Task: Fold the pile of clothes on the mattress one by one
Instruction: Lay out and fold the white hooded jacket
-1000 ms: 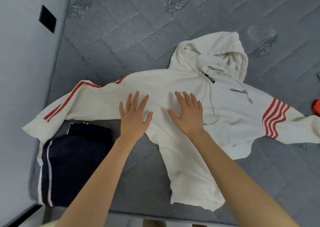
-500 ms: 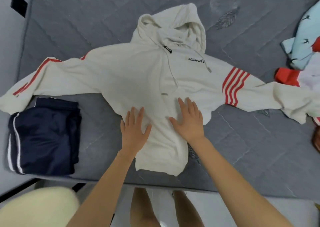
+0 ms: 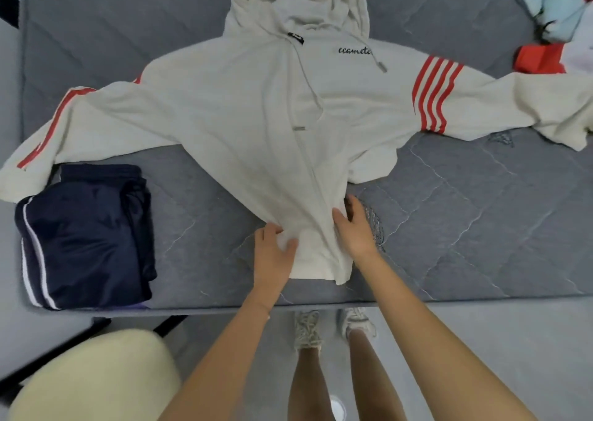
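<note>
Cream hoodie (image 3: 250, 106) lay front up on mattress (image 3: 465, 228), long axis running away from me: hood far, hem at near edge, sleeves stretched left and right. Red stripes on both sleeves, black script on chest, drawstrings loose. My left hand (image 3: 272, 254) pinched hem, thumb on top. My right hand (image 3: 356, 231) gripped bunched side edge, fingers curled.

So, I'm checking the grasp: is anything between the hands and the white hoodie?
Nothing visible. The left hand and right hand both pinch the hoodie at its hem, directly on the fabric; the folded navy garment lies well left of both.
</note>
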Available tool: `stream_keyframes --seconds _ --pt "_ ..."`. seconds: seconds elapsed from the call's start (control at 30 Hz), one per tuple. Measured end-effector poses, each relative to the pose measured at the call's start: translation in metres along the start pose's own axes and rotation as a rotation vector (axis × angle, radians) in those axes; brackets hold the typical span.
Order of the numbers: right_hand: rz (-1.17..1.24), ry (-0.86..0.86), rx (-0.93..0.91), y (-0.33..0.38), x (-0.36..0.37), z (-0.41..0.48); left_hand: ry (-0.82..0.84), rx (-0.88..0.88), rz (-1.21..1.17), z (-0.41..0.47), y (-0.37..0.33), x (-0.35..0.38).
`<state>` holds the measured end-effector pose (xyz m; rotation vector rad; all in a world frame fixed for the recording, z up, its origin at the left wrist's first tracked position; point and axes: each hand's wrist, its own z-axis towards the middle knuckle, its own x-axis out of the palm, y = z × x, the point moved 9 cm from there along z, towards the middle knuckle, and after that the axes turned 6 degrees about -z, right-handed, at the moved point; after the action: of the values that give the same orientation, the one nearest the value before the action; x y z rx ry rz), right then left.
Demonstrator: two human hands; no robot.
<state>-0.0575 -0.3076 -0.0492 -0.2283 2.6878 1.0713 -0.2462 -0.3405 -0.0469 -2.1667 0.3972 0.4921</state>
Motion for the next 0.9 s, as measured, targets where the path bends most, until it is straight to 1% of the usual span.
stream_keyframes --seconds 0.07,0.1,0.17,0.23,0.3,0.37,0.43,0.5,0.57,0.63,0.77,0.83,0.9 --pt "0.099 0.063 0.09 -0.007 0.006 -0.002 -0.053 0.104 -0.026 -0.002 -0.009 -0.012" --pt "0.142 0.103 0.106 -0.007 0.008 -0.003 -0.112 0.126 -0.07 -0.005 -0.01 -0.022" --pt "0.187 0.128 0.084 0.0 0.009 -0.006 -0.254 0.098 -0.181 -0.009 -0.008 -0.048" --pt "0.213 0.017 0.034 0.006 0.0 -0.009 -0.403 0.038 -0.242 -0.013 0.002 -0.077" --pt "0.186 -0.116 0.03 0.004 -0.011 -0.007 -0.532 0.021 -0.248 -0.014 0.012 -0.105" --pt "0.098 -0.15 0.019 0.003 -0.01 -0.007 -0.604 -0.004 -0.248 -0.014 0.027 -0.129" --pt "0.06 -0.102 0.027 -0.002 0.003 -0.005 -0.614 -0.047 -0.239 -0.013 0.044 -0.139" --pt "0.048 -0.076 0.046 -0.006 0.019 -0.004 -0.57 -0.06 -0.228 -0.011 0.055 -0.137" --pt "0.062 -0.124 0.038 -0.007 0.027 0.0 -0.512 -0.062 -0.249 -0.01 0.061 -0.127" --pt "0.085 -0.182 0.071 -0.011 0.029 0.005 -0.461 -0.036 -0.245 -0.011 0.062 -0.118" --pt "0.055 -0.207 0.145 -0.018 0.032 0.017 -0.398 0.003 -0.245 -0.013 0.063 -0.108" --pt "-0.06 -0.214 0.177 -0.022 0.03 0.021 -0.381 -0.074 -0.294 -0.013 0.072 -0.105" --pt "-0.128 -0.168 0.198 -0.023 0.03 0.022 -0.387 -0.144 -0.38 -0.017 0.08 -0.101"
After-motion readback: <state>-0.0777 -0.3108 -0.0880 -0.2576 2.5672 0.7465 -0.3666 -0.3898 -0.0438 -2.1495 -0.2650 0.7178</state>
